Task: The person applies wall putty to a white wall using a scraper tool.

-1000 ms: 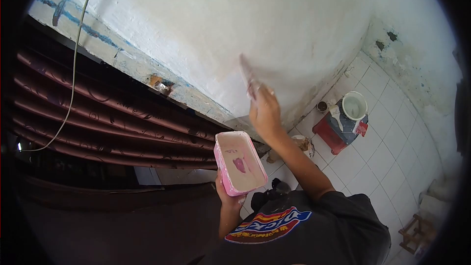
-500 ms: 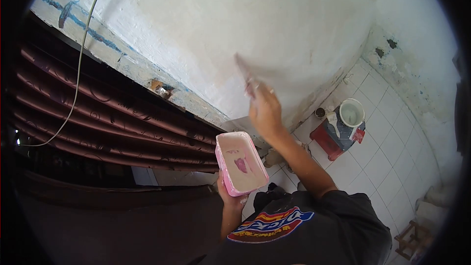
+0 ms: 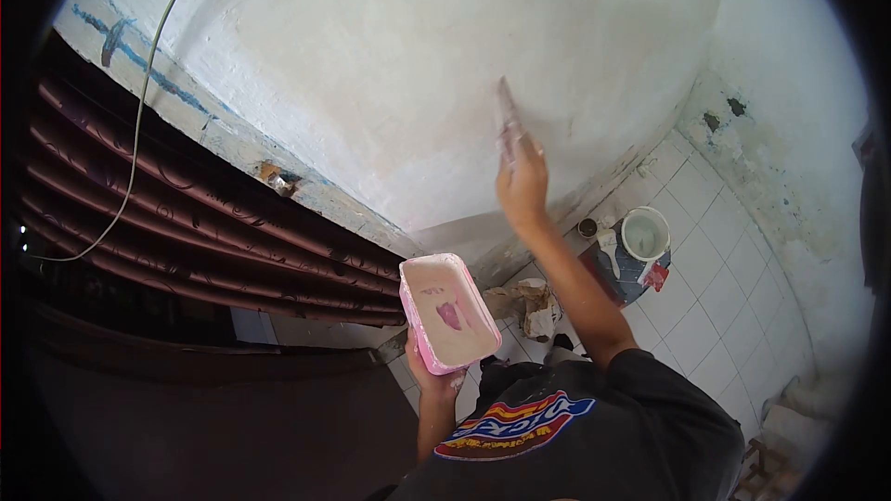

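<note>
"Entry one: fingers, right?"

"My right hand [image 3: 523, 181], one. Fingers clenched round a thin flat tool [image 3: 507, 109], seen nearly edge-on and blurred. Its far end points up over the pale wall [image 3: 390, 65]; whether it touches there, I cannot tell."

"Entry two: fingers, left?"

"My left hand [image 3: 434, 376], one. Grasping a pink tub [image 3: 415, 325] from beneath and from its outer side, fingers partly hidden, whitish smears on the skin. The tub is oblong, tilted, its mouth facing me, coated inside with a pale paste [image 3: 457, 345] that leaves a pink patch bare. It sits lower than my right hand, well apart from the tool."

"Next outward?"

"Beyond my right forearm, one low stool [image 3: 633, 289], partly covered by the arm. Upon it: one white bucket [image 3: 667, 236], one pale brush [image 3: 610, 249] beside it, one red packet [image 3: 655, 277]. Near the stool, one small dark cup [image 3: 587, 228]."

"Remainder?"

"One crumpled bag [image 3: 538, 304] on the white tiled floor [image 3: 724, 301], behind the tub. To the left, dark red curtains [image 3: 204, 213], patterned, with one thin cable [image 3: 141, 121] hanging before them."
</note>
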`<state>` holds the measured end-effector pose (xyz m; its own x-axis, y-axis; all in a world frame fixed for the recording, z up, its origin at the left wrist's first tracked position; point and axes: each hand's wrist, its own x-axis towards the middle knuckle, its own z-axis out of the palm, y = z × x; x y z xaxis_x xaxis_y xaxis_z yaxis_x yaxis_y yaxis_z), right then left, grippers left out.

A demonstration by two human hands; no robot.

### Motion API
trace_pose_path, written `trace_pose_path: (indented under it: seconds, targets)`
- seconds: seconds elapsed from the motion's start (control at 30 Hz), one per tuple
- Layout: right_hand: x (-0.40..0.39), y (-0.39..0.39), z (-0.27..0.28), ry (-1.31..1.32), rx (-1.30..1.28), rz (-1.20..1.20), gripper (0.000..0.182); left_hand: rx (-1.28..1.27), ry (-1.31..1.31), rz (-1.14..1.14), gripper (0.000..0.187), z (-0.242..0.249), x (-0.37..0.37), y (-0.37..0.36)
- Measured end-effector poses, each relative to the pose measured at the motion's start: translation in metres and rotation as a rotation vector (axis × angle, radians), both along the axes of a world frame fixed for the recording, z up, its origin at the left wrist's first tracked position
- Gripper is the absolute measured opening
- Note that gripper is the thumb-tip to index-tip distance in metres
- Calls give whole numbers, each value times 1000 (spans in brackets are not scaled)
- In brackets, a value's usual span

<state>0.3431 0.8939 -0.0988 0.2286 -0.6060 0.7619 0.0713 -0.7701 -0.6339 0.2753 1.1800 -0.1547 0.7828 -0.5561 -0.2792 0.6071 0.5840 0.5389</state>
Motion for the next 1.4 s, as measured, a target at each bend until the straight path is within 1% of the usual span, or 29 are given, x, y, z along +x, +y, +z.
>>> trace_pose_path:
  seconds: [0.13,0.2,0.23,0.3,0.33,0.4,0.43,0.5,0.57,0.63,0.67,0.73,0.8,0.87,0.9,0.97,1.0,1.07,1.1,1.17,1.2,1.27,1.3,1.37,1.4]
  targets:
    - [-14,32,-20,26,-31,123,38,3,6,32,56,-3,-15,-15]
    - [-27,33,-18,14,39,319,38,19,18,47,55,4,-24,-22]
    - [-27,27,-15,11,37,325,38,24,28,55,55,7,-23,-24]
    - [-32,-2,-11,70,394,306,37,21,18,76,54,5,-27,-26]
    - [-29,-15,-3,73,398,316,37,21,11,86,54,3,-30,-25]
    - [-22,-40,15,-10,208,133,44,17,13,92,54,3,-39,-26]
    - [-18,-34,15,-13,211,138,44,6,18,88,54,3,-41,-26]
    - [-6,-9,15,106,-91,13,47,10,16,102,54,10,-45,-30]
    - [-12,19,9,116,-130,57,50,8,12,114,53,11,-43,-33]
    - [-17,43,0,181,-88,269,47,36,8,113,54,6,-40,-29]
    - [-19,44,-2,179,-83,268,47,41,6,111,54,6,-40,-26]
    - [-26,33,-1,16,56,349,33,-8,16,81,53,6,-35,-23]
    - [-26,8,-1,-21,207,268,22,3,0,90,53,10,-30,-21]
    - [-31,-34,5,55,362,222,30,17,-5,102,54,9,-28,-16]
    - [-28,-50,8,56,362,215,30,11,-2,105,54,7,-27,-12]
    - [-23,-70,14,27,284,-4,34,7,-2,103,55,6,-25,-7]
    - [-17,-64,13,25,285,-10,34,2,14,100,55,6,-25,-5]
    - [4,-41,6,38,-78,-162,33,1,31,91,55,8,-22,-3]
    - [7,-30,2,37,-79,-169,33,15,25,94,55,8,-21,-3]
    - [2,-3,-10,39,-110,-54,40,30,20,93,55,8,-17,-4]
    - [-6,5,-13,43,-106,-60,40,29,28,79,55,8,-15,-2]
    - [-18,17,-14,34,75,165,38,30,40,56,55,6,-12,3]
    - [-22,13,-9,34,73,157,38,20,31,41,55,4,-9,5]
    - [-32,-8,5,-33,234,118,31,3,24,22,55,3,-6,6]
    - [-37,-28,14,38,352,80,30,25,1,38,56,5,-6,6]
